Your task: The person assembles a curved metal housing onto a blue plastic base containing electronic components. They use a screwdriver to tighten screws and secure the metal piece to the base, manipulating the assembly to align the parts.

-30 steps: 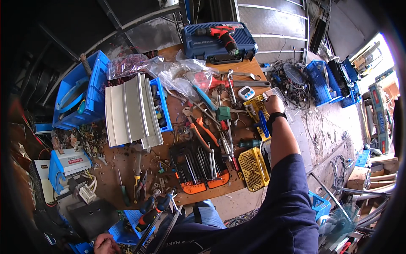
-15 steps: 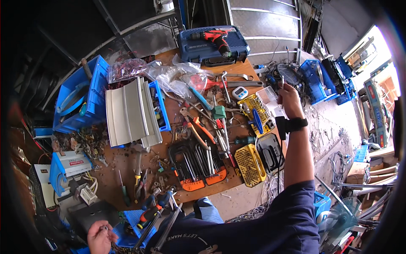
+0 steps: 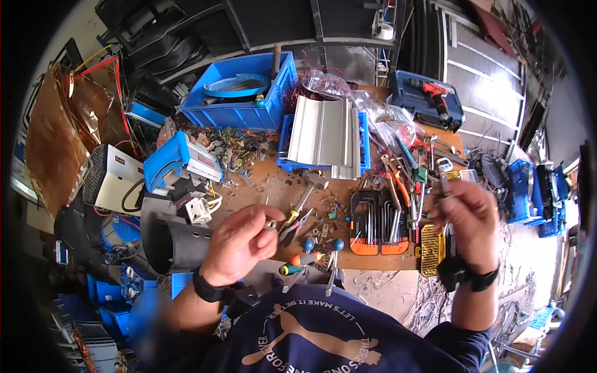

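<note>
My left hand (image 3: 231,248) is raised over the near left part of the workbench, its thumb and fingers pinched on a small shiny metal piece (image 3: 271,224). What kind of piece it is, I cannot make out. Over the bench's right side, my right hand (image 3: 471,214) grips a slim grey metal piece (image 3: 444,184) that sticks up past the fingertips. The hands are well apart. Just beyond the left one lie a hammer (image 3: 305,198) and pliers (image 3: 295,229). Near the right hand are a yellow bit case (image 3: 431,250) and an orange-and-black hex key set (image 3: 380,224).
Cream metal panels (image 3: 323,133) lie across a blue bin. Behind them stands a large blue crate (image 3: 239,109). A red drill (image 3: 437,96) rests on a blue tool case (image 3: 404,102). Screwdrivers (image 3: 305,259) stick up by my shirt. A black curved housing (image 3: 177,239) is at left.
My view has swung left. The left hand has risen from low left to over the bench edge, and the right hand has come back from the far right side toward me.
</note>
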A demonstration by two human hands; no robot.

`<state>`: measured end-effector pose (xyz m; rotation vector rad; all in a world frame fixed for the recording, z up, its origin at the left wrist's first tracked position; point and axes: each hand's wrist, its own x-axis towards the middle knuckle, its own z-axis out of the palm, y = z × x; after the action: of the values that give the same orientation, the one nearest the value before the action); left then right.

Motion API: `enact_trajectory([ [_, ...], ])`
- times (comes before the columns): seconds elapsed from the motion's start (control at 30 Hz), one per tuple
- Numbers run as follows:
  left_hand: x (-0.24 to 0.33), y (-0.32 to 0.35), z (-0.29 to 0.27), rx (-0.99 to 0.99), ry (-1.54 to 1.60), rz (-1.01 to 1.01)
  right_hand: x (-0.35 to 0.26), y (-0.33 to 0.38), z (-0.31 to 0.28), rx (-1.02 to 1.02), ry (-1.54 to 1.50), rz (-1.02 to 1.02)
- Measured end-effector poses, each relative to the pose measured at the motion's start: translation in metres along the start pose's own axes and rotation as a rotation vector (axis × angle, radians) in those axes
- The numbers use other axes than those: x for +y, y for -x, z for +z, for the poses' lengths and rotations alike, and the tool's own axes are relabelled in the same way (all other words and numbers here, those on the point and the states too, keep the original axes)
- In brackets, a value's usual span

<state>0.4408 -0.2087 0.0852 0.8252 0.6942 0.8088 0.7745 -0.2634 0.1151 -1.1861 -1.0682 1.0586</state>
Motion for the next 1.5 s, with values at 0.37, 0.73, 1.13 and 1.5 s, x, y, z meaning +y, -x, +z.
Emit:
enact_trajectory([
  [0.37,0.030,0.057,-0.061,-0.335,0.251,0.098,0.000,0.045,0.228,-0.303,-0.027,-0.056],
  [0.73,0.041,0.098,-0.117,-0.274,0.387,0.079,-0.003,0.059,0.310,-0.257,0.548,-0.434],
  [1.13,0.026,0.096,-0.103,-0.170,0.418,0.010,0.014,0.045,0.287,-0.434,0.772,-0.634],
  [1.5,0.007,0.087,-0.061,0.008,0.240,0.115,0.021,0.027,0.247,-0.509,0.515,-0.544],
])
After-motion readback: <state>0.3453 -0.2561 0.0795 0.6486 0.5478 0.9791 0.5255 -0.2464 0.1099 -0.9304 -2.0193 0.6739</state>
